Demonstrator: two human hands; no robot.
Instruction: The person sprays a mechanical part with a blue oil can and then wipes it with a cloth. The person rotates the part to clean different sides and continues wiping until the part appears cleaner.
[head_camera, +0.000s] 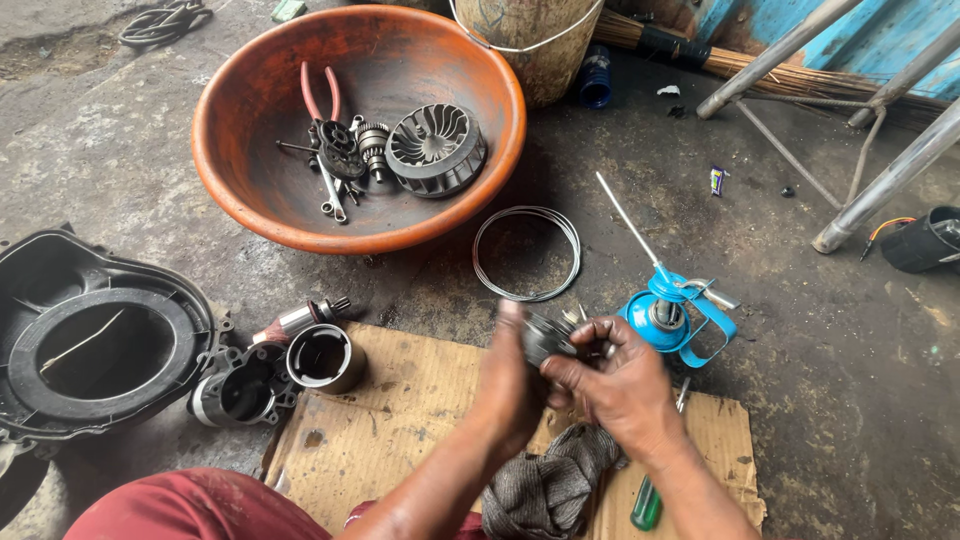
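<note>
Both hands grip a small metal motor part (548, 338): left hand (510, 385) cupping, right hand (615, 380) pinching. Likely rigid, heavy, oily; best held by its rim.

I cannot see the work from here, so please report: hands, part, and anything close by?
Left hand and right hand both grip small round grey metal part, blurred. Grey knitted rag below; blue oil can beside right hand.

Ahead of the 2 hands, bare floor (800, 330) lies open only between the wire ring (527, 253) and the blue oil can (662, 318). The orange basin (250, 215) blocks farther reach; metal housings (262, 375) crowd the cardboard's (400, 400) left edge, and a rag (545, 490) lies beneath.
</note>
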